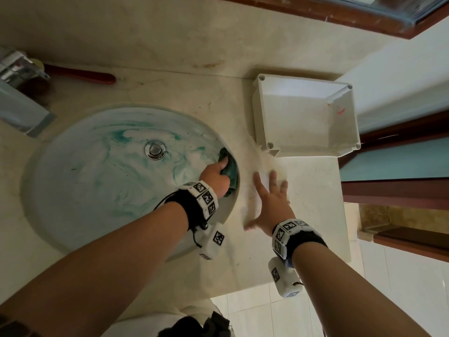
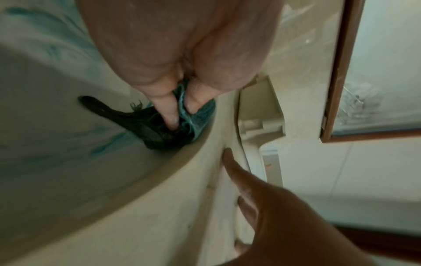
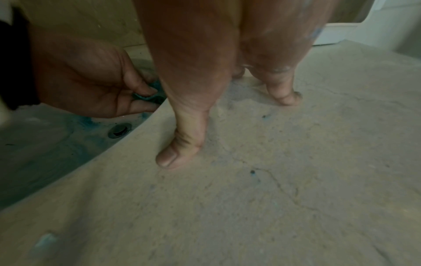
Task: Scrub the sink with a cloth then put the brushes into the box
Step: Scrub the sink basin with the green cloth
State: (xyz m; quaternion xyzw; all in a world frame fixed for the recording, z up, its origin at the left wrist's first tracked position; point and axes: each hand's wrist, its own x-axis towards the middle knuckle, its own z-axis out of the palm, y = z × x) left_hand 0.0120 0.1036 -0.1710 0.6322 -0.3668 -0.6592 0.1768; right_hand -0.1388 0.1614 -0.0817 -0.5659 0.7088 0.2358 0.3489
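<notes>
Here the sink (image 1: pixel 73 190) is streaked with teal foam; the left hand (image 1: pixel 215 175) grips the green cloth (image 1: pixel 230 166) against the basin's right wall under the rim, so firm, overlapping strokes along that wall should serve best. Right hand (image 1: pixel 269 203) lies spread flat on the counter (image 1: pixel 311 190), bracing; the box (image 1: pixel 306 117) stands just beyond, empty. The left wrist view shows fingers (image 2: pixel 168 111) buried in cloth folds; only the head view shows a red-handled brush (image 1: pixel 82 74) behind the basin.

Left hand (image 1: pixel 216 177), centre of the head view: forearm extended up from lower left, fingers curled and gripping. Right hand (image 1: pixel 273 203), just right of it: fingers straight and spread, palm down, thumb (image 3: pixel 176 153) pressed flat.
</notes>
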